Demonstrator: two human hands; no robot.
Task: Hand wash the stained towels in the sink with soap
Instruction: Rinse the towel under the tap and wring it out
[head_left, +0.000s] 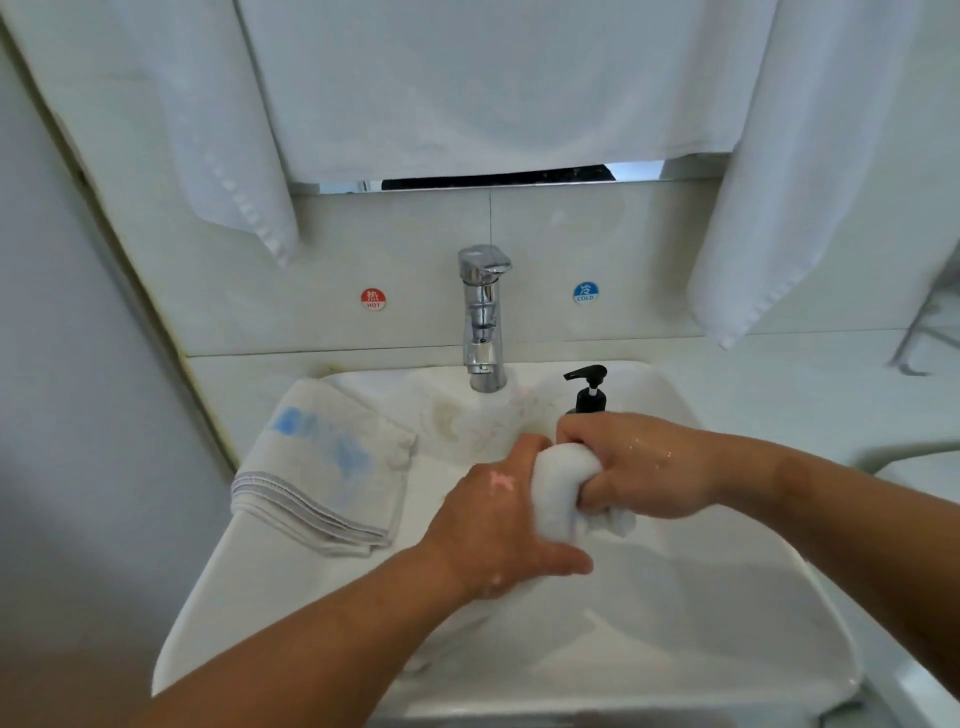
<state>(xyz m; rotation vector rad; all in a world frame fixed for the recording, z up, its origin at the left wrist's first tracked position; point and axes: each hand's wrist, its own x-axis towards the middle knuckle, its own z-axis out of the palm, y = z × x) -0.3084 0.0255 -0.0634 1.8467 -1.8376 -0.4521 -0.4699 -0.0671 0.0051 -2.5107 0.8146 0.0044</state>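
Two bare hands meet over one white ceramic sink (769, 613), and between them is one white wet towel, wadded into a soft lump (558, 488), held above the middle of the basin just in front of the tap. The right hand (644, 467) is clenched round the upper end of the lump, its fingers curled tight into the cloth and water drops shining on its back. The left hand (498, 514) grasps the lump from the other side, its back turned up with one small pink smear on it, its thumb stretched out below the cloth; its fingertips are hidden behind the towel. One pile of folded white towels with grey stitched edges and a blue stain across the top (322, 462) lies on the sink's left rim, apart from the hands; how many towels are in the pile cannot be counted. One chrome single-lever tap (483, 317) stands at the back of the basin, and one black pump soap bottle (589, 389) stands just to its right, partly hidden behind the right hand. On the tiled wall are two round stickers, one red marked HOT (373, 299) and one blue marked COLD (586, 292). Three white cloths hang above: one left (234, 156), one centre (493, 78), one right (779, 182).
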